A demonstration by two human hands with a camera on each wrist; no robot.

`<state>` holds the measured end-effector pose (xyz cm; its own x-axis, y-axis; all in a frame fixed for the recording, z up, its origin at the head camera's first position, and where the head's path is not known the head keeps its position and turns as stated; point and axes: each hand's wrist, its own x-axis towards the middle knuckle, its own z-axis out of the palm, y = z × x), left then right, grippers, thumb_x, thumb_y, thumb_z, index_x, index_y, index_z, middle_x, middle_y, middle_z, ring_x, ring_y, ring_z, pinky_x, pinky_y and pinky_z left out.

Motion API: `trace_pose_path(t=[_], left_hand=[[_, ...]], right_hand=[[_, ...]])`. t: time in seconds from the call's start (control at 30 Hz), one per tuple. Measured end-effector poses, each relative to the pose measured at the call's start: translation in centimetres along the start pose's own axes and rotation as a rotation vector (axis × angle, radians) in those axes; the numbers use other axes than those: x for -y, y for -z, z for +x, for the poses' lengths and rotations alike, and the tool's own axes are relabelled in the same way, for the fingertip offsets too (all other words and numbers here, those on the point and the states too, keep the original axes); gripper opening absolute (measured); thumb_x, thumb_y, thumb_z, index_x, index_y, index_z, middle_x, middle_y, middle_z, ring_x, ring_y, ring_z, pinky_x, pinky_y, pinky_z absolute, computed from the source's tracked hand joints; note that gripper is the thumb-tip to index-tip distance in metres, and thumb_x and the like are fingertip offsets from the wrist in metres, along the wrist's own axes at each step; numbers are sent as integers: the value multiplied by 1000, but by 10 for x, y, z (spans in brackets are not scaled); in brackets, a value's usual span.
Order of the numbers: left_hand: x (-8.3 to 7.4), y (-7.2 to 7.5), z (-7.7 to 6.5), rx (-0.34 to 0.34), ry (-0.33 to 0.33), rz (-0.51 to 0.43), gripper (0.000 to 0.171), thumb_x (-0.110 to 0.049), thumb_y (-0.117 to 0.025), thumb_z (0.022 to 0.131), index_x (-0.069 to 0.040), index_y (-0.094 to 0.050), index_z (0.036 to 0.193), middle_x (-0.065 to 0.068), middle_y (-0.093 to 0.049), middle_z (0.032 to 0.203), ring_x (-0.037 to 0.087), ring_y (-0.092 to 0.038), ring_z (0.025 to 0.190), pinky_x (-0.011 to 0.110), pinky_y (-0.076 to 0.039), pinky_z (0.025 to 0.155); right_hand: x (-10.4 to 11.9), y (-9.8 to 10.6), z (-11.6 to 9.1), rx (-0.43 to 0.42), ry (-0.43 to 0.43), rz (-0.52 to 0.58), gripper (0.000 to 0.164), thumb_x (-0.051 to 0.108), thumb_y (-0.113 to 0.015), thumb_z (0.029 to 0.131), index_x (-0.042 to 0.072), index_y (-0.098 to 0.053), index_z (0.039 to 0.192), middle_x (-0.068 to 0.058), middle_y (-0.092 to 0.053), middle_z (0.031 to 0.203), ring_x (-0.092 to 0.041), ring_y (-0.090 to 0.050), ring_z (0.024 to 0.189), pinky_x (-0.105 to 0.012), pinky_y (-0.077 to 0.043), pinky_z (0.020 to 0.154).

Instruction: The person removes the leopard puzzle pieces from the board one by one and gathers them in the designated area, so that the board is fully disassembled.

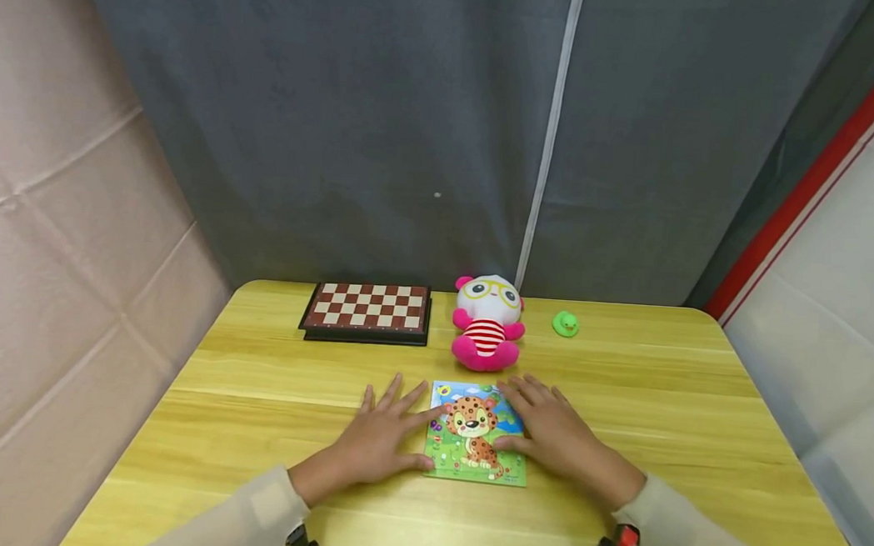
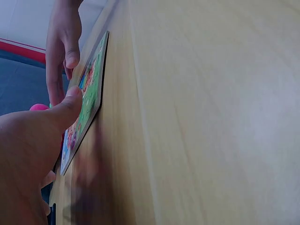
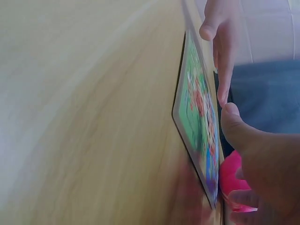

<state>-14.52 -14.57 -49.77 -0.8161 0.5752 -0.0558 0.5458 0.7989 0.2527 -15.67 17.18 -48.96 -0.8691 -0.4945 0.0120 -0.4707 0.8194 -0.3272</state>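
A square picture puzzle (image 1: pixel 470 467) with a cartoon leopard on green and blue lies flat on the table. At its left edge is my left hand (image 1: pixel 376 438), fingers spread, with the thumb and index fingertips over the border. My right hand (image 1: pixel 558 431) lies along the opposite side, its thumb and fingertips overlapping the picture. Both hands have their fingers extended and grip nothing. From the left wrist view, the puzzle (image 2: pixel 91 101) appears edge-on as a thin board beside the left thumb. The right wrist view shows the right thumb (image 3: pixel 239 124) just above the board.
Behind the puzzle sits a pink and white plush panda (image 1: pixel 486 326) with yellow glasses. To its left is a brown checkered chessboard box (image 1: pixel 367 310); to its right, a small green rubber duck (image 1: pixel 565 323). A grey curtain (image 1: pixel 340 133) hangs at the wooden table's (image 1: pixel 248 412) back edge.
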Motion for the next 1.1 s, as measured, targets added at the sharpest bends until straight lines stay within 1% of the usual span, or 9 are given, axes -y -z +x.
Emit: trace_pose_path(t=[0.13,0.27,0.5,0.8,0.93,1.03,1.1], left_hand=[[-3,0,-1,21,-10,-24,80,-77,-56,87,-45,-37,158,2,-15,173,48,-4,156,81,-7,114],[-4,-1,-2,43,-14,-33,79,-77,-55,87,-45,-40,157,0,-16,173,46,-6,157,80,-8,115],[-4,-5,-2,50,-22,-53,78,-76,-55,88,-43,-39,157,0,-17,173,46,-8,157,80,-10,115],[-4,-6,-2,54,-17,-67,78,-75,-58,88,-44,-38,158,-2,-16,173,44,-8,157,80,-10,115],[-3,-9,-2,48,-22,-67,79,-75,-58,88,-44,-38,158,-2,-15,173,44,-8,157,80,-10,115],[-2,-10,-2,47,-25,-60,79,-75,-57,88,-45,-37,158,-3,-14,173,44,-7,157,80,-10,115],[-2,-11,-2,44,-27,-56,79,-76,-57,88,-46,-36,158,-3,-13,173,44,-7,157,80,-10,115]], right_hand=[[8,-1,5,0,20,16,88,61,-69,90,11,-43,158,-17,-43,159,-41,-39,147,-60,-38,116],[17,-2,10,1,37,58,85,58,-70,92,10,-44,157,-14,-45,157,-35,-44,143,-56,-47,109],[33,-2,20,19,62,133,77,45,-72,95,9,-44,157,-14,-45,158,-34,-44,143,-56,-46,110],[41,-11,35,-2,64,145,63,35,-71,99,10,-50,153,-11,-50,154,-31,-46,141,-56,-45,111],[44,-18,44,-41,110,148,50,27,-74,97,7,-60,142,-10,-56,144,-29,-51,134,-52,-50,107],[46,-24,50,-67,134,168,40,24,-75,96,8,-67,132,-8,-60,134,-26,-55,125,-48,-53,102],[47,-26,54,-70,130,185,35,24,-75,96,10,-70,128,-6,-61,128,-23,-56,119,-46,-54,99]])
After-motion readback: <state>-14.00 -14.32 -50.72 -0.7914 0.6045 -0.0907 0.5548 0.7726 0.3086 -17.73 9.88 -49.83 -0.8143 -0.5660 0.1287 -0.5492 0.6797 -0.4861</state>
